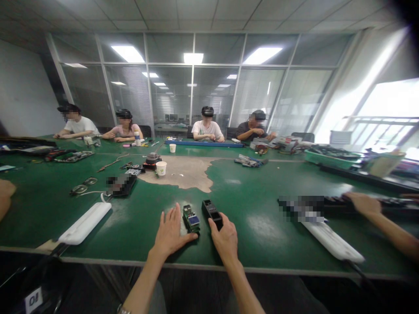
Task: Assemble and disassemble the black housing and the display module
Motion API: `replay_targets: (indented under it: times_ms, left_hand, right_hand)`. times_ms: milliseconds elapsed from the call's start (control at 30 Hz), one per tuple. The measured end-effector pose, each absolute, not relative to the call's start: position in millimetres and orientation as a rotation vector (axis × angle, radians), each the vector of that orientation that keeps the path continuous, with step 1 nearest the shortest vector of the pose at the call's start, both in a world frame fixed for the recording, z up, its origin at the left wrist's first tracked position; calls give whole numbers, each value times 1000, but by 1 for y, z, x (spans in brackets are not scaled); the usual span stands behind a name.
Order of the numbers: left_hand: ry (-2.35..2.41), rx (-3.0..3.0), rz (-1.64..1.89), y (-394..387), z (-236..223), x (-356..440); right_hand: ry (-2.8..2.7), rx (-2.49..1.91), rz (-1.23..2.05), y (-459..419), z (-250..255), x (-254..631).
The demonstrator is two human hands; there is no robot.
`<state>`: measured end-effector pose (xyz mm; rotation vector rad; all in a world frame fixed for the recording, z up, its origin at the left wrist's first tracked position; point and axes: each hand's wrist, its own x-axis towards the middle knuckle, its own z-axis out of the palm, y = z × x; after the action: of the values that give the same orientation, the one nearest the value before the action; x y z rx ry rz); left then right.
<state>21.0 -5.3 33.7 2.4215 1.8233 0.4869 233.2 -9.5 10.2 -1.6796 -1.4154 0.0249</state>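
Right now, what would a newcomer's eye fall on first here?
The ragged pale-brown patch in the middle of the green table would probably stand out first. Nearer, the right hand grips a black casing, with a green circuit board between it and the spread left hand. Four people sit along the far side.

My right fingers (225, 221) covered the lower end of the black casing (207, 209). The bottom edge cut off the band (124, 310) on my left forearm; the left edge cut a neighbour's arm (5, 194). Pixel blocks hid the far end of one white strip (332, 240).
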Motion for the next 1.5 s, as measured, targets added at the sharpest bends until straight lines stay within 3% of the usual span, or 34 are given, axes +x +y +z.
replay_targets:
  times_ms: [733, 1200, 1500]
  left_hand:
    - [1822, 2432, 499, -6, 33, 21]
    - [1838, 2472, 523, -3, 26, 20]
    - [1817, 2470, 532, -4, 26, 19]
  right_hand:
    - [-1438, -1690, -45, -14, 8, 232]
    - [-1427, -1568, 122, -27, 62, 180]
    - [-1536, -1661, 41, -34, 67, 161]
